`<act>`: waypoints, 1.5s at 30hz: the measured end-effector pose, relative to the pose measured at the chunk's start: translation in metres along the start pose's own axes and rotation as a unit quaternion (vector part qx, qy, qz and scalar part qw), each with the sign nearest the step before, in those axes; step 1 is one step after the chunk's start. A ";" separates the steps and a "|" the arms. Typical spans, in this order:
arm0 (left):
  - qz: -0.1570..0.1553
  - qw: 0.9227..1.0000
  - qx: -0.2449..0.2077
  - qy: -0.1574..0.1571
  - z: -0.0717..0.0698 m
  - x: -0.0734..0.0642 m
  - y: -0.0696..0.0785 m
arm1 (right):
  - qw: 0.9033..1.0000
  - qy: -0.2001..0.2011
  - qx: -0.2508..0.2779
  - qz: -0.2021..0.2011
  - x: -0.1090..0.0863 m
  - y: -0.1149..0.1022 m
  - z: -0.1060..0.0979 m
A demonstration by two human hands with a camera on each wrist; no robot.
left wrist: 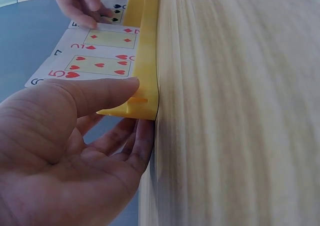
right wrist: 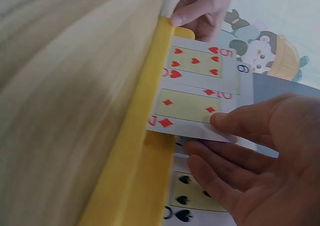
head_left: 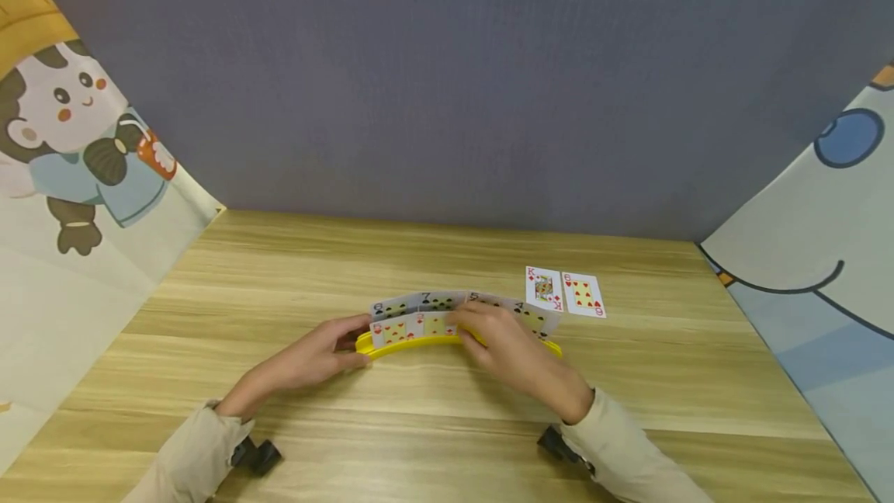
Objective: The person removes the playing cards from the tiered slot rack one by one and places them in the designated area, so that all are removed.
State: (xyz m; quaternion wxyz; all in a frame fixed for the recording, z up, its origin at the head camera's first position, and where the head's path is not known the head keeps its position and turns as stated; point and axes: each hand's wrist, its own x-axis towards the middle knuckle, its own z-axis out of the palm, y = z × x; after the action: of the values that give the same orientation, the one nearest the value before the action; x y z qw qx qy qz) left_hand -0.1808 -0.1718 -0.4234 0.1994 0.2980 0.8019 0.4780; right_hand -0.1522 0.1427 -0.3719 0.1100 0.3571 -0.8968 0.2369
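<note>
A curved yellow card holder (head_left: 405, 345) stands on the table with playing cards upright in two rows. My left hand (head_left: 317, 349) grips its left end, thumb on the front and fingers behind. In the front row, the five of hearts (right wrist: 197, 63) is beside the two of diamonds (right wrist: 187, 111). My right hand (head_left: 503, 344) pinches the two of diamonds near its upper edge, thumb on the face, fingers behind. Black-suited cards form the back row, among them a six (head_left: 380, 307), a seven (head_left: 436, 303) and a four (head_left: 532, 318); my right hand partly hides this row.
A king of diamonds (head_left: 544, 288) and a heart card (head_left: 583, 295) lie face up behind the holder's right end. The wooden table (head_left: 419, 441) meets a grey panel (head_left: 447, 99) at the back, with cartoon-printed walls on both sides.
</note>
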 end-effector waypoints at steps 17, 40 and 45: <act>-0.005 1.000 -0.020 -0.003 0.001 0.002 0.000 | 1.000 -0.015 0.021 0.013 0.000 0.004 0.009; 0.002 1.000 -0.018 -0.001 0.001 0.002 -0.002 | 0.991 0.113 0.004 -0.071 -0.003 0.001 -0.019; 0.004 1.000 -0.017 0.000 0.001 0.001 -0.001 | 0.987 0.134 0.010 -0.086 -0.004 -0.001 -0.024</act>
State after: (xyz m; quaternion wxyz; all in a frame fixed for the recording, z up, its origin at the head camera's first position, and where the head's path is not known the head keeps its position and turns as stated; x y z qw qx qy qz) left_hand -0.1810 -0.1708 -0.4254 0.2030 0.2975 0.7923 0.4924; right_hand -0.1482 0.1565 -0.3518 0.2461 0.3987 -0.8376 0.2810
